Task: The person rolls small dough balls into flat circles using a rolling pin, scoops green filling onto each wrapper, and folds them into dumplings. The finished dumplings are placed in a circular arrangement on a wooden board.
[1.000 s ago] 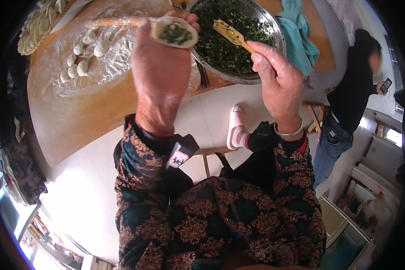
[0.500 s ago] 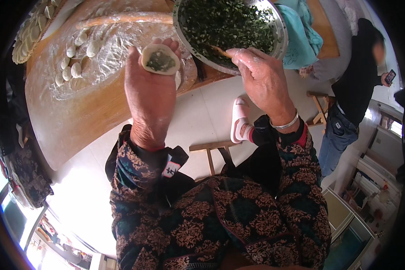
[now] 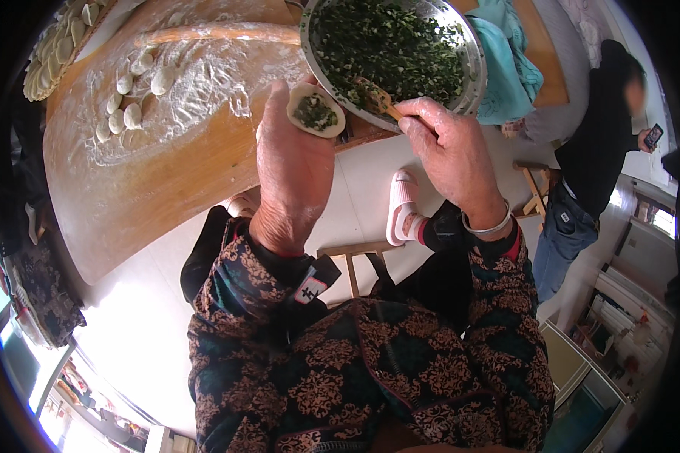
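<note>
Slightly cupped left hand (image 3: pixel 295 166) beneath dough wrapper (image 3: pixel 338 121).

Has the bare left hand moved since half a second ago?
Yes: the bare left hand has moved right, toward the round silver metal bowl, judged against the long wooden rolling pin.

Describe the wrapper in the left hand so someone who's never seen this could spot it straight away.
Start at the big steel bowl at the top of the view. By its lower left edge, the left hand holds a pale oval wrapper. Unlike the bare dough lumps on the floury board, it carries a patch of chopped green filling.
</note>
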Demonstrator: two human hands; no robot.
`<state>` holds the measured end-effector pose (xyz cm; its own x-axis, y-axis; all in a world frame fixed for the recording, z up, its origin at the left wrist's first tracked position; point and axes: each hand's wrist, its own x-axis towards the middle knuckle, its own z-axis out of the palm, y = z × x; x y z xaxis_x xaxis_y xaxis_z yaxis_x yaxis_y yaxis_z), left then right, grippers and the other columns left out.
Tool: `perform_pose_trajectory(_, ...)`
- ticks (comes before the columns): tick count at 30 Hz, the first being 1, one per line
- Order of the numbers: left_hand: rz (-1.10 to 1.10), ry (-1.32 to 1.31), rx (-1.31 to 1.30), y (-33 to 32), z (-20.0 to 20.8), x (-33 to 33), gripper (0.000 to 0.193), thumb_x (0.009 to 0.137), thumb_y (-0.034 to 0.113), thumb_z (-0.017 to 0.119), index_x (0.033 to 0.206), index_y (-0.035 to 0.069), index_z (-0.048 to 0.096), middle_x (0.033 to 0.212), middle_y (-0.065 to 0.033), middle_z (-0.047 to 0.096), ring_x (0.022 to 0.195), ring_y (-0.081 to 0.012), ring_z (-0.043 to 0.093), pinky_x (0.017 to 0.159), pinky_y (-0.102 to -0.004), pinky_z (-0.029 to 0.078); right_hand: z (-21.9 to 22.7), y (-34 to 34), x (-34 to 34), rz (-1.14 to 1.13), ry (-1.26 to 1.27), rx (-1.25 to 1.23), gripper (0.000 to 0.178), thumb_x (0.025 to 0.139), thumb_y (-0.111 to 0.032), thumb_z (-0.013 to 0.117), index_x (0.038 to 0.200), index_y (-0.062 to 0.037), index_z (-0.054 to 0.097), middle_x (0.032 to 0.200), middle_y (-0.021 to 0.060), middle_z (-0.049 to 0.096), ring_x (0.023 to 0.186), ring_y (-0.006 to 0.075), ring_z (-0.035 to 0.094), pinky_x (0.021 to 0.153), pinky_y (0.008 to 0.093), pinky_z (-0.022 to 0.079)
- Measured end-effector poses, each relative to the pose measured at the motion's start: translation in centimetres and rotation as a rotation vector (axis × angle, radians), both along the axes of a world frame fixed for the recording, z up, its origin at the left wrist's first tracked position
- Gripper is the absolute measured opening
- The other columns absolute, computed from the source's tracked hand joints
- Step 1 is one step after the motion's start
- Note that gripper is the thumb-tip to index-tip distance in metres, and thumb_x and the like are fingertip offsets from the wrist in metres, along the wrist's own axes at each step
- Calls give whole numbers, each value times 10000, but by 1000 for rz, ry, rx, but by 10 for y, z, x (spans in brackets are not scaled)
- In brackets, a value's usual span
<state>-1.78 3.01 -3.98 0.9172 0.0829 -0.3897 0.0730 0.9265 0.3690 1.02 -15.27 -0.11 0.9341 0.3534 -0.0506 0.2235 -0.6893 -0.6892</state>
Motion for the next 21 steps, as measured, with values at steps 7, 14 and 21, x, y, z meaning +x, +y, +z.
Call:
perform_pose_trajectory(7,-28,-68,7,-4,8,0,527,1114,368,294,1387,-51,462,1374,-162,560,1307,-262,507,1166,-421,357,-2,10,-5,-20,-1,205,164,956,-62,648,1103,6,675,718,126,653,587,159,596,555,296,467)
perform_pose_trajectory(14,-77,-119,-35,0,-1,-1,550,1113,384,285,1385,-56,471,1365,-158,579,1273,-257,525,1145,-415,371,-22,27,-28,211,-516,-22,404,846,59,681,1244,-6,658,882,128,695,692,249,685,624,373,561)
perform_pose_trajectory(21,-37,-8,-70,4,-18,6,557,1115,388,267,1375,-51,489,1356,-153,589,1240,-254,549,1116,-416,397,-18,27,-24,263,-548,37,270,880,-7,673,1149,18,671,876,135,687,739,263,706,636,351,582)
